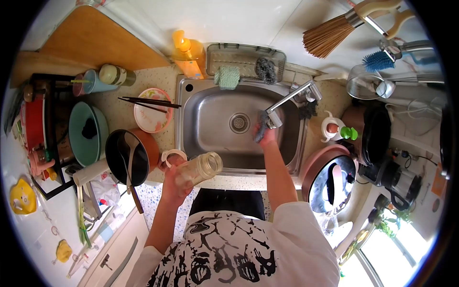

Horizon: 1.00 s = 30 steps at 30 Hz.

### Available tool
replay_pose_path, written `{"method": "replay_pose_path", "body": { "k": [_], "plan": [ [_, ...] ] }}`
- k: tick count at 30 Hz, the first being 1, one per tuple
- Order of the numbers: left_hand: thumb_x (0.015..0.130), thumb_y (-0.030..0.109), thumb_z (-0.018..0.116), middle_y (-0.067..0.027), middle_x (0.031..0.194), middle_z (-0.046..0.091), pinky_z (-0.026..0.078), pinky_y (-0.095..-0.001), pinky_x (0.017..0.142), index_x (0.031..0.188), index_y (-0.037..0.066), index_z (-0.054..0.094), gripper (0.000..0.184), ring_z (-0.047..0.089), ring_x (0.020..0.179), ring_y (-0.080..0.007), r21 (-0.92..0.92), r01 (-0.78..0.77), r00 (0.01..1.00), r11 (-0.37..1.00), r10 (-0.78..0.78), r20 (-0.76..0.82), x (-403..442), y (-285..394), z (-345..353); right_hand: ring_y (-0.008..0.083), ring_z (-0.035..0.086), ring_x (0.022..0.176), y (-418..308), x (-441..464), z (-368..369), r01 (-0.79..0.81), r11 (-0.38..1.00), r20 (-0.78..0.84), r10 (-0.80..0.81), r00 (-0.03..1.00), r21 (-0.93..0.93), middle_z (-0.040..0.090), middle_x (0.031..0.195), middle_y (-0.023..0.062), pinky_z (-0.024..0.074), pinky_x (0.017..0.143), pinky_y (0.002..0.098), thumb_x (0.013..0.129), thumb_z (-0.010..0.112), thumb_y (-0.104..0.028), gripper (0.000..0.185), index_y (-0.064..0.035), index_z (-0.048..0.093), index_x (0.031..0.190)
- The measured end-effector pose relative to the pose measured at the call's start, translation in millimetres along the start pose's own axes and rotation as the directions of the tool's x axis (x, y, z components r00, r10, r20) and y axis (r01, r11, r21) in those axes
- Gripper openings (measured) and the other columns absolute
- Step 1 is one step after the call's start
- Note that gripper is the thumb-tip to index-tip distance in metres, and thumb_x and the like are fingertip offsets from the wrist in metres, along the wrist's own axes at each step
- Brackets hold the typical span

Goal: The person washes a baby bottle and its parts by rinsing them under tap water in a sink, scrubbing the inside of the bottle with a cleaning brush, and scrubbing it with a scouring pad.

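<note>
My left hand (174, 184) is wrapped round a clear glass jar (193, 171), tilted with its open mouth toward the sink (215, 115), above the sink's front left edge. Under the faucet (287, 103), at the right side of the basin, my right hand (267, 136) holds a dark grey scrubber (261, 126). Its fingers are partly hidden by the scrubber and the faucet head. The basin's drain (239, 123) shows in the middle.
Behind the sink stand an orange soap bottle (189, 55), a green sponge (226, 77) and a rack (234, 56). Left are a plate with chopsticks (154, 119) and a pan (117, 155). A lidded pot (322, 179) stands right.
</note>
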<state>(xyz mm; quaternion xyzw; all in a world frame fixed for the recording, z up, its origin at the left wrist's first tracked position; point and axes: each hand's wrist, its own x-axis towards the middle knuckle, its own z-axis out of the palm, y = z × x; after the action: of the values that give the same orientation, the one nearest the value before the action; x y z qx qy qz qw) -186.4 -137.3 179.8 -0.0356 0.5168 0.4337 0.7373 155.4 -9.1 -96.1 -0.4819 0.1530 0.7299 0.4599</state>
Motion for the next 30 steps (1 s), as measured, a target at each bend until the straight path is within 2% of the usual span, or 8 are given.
{"method": "replay_pose_path", "body": {
  "k": [3, 6, 12, 16, 18, 21, 24, 30],
  "plan": [
    [0.094, 0.057, 0.054, -0.0041, 0.118, 0.062, 0.047, -0.0205, 0.041, 0.134, 0.012, 0.051, 0.06, 0.059, 0.066, -0.0111, -0.002, -0.001, 0.999, 1.0, 0.001, 0.05, 2.8, -1.8, -4.1, 0.0134, 0.052, 0.056, 5.7, 0.9, 1.6, 0.103, 0.985, -0.061, -0.112, 0.992, -0.139, 0.053, 0.065, -0.0031, 0.0444, 0.049, 0.0279, 0.097, 0.052, -0.053, 0.037, -0.0186, 0.06, 0.086],
    [0.095, 0.057, 0.054, -0.005, 0.117, 0.062, 0.047, -0.0208, 0.041, 0.134, 0.012, 0.051, 0.059, 0.059, 0.066, -0.0121, 0.001, 0.011, 0.998, 1.0, -0.011, 0.065, 4.0, -2.7, -5.7, 0.0126, 0.053, 0.055, 6.2, 1.1, -5.3, 0.059, 0.987, -0.045, -0.066, 0.997, -0.148, 0.053, 0.064, -0.0046, 0.0448, 0.049, 0.0278, 0.098, 0.052, -0.049, 0.034, -0.0185, 0.061, 0.086],
    [0.095, 0.056, 0.054, -0.0058, 0.116, 0.062, 0.047, -0.0212, 0.042, 0.133, 0.013, 0.051, 0.058, 0.06, 0.067, -0.0135, 0.004, 0.005, 0.999, 1.0, -0.005, 0.032, 2.9, -1.1, -1.1, 0.0148, 0.061, 0.064, -3.5, -21.3, 19.9, 0.117, 0.993, -0.11, -0.114, 0.987, 0.024, 0.068, 0.081, 0.0011, 0.0478, 0.056, 0.0299, 0.097, 0.055, -0.045, 0.032, -0.0151, 0.067, 0.102],
    [0.094, 0.056, 0.055, -0.0056, 0.114, 0.062, 0.046, -0.0214, 0.042, 0.131, 0.014, 0.051, 0.056, 0.059, 0.065, -0.0138, 0.011, -0.002, 0.999, 1.0, 0.001, 0.044, 2.9, 3.4, 7.4, 0.018, 0.066, 0.07, -26.1, -39.0, 23.2, 0.071, 0.996, 0.072, -0.067, 0.995, -0.056, 0.073, 0.099, 0.0071, 0.054, 0.06, 0.0315, 0.095, 0.061, -0.035, 0.024, -0.0145, 0.067, 0.107],
    [0.096, 0.055, 0.053, -0.0069, 0.102, 0.063, 0.041, -0.0209, 0.04, 0.126, 0.011, 0.053, 0.053, 0.056, 0.057, -0.0138, -0.009, -0.005, 1.0, 1.0, 0.005, -0.016, 1.5, 5.4, 18.1, 0.0186, 0.066, 0.071, -33.3, -40.0, 22.3, 0.096, 0.981, 0.158, -0.069, 0.985, -0.171, 0.073, 0.102, 0.0077, 0.0547, 0.062, 0.0333, 0.094, 0.062, -0.035, 0.026, -0.0142, 0.068, 0.109],
    [0.095, 0.054, 0.055, -0.0063, 0.105, 0.062, 0.043, -0.0217, 0.041, 0.126, 0.012, 0.053, 0.052, 0.054, 0.058, -0.014, 0.003, 0.016, 0.998, 1.0, -0.016, -0.055, 4.2, 5.2, 17.6, 0.0182, 0.06, 0.066, -31.3, -37.4, 26.9, 0.121, 0.988, 0.02, -0.119, 0.993, -0.096, 0.067, 0.087, 0.0015, 0.047, 0.058, 0.0314, 0.095, 0.062, -0.039, 0.03, -0.0158, 0.068, 0.113],
    [0.094, 0.054, 0.057, -0.0059, 0.109, 0.062, 0.044, -0.0226, 0.042, 0.125, 0.014, 0.052, 0.051, 0.054, 0.059, -0.0141, 0.002, 0.026, 0.998, 1.0, -0.025, -0.062, 5.2, 3.4, 19.1, 0.0185, 0.058, 0.062, -38.9, -23.3, 19.0, 0.088, 0.988, 0.109, -0.074, 0.991, -0.128, 0.065, 0.082, 0.0016, 0.0467, 0.056, 0.0322, 0.093, 0.064, -0.038, 0.025, -0.0179, 0.069, 0.107],
    [0.094, 0.054, 0.057, -0.0061, 0.11, 0.061, 0.044, -0.023, 0.042, 0.124, 0.015, 0.052, 0.05, 0.053, 0.058, -0.0144, -0.013, 0.01, 0.999, 1.0, -0.011, -0.043, 7.0, 1.2, 21.1, 0.019, 0.059, 0.054, -32.4, -16.6, 29.5, 0.274, 0.958, -0.037, -0.278, 0.96, -0.082, 0.065, 0.071, 0.0003, 0.0443, 0.045, 0.0349, 0.095, 0.061, -0.039, 0.023, -0.018, 0.069, 0.092]
  ]
}}
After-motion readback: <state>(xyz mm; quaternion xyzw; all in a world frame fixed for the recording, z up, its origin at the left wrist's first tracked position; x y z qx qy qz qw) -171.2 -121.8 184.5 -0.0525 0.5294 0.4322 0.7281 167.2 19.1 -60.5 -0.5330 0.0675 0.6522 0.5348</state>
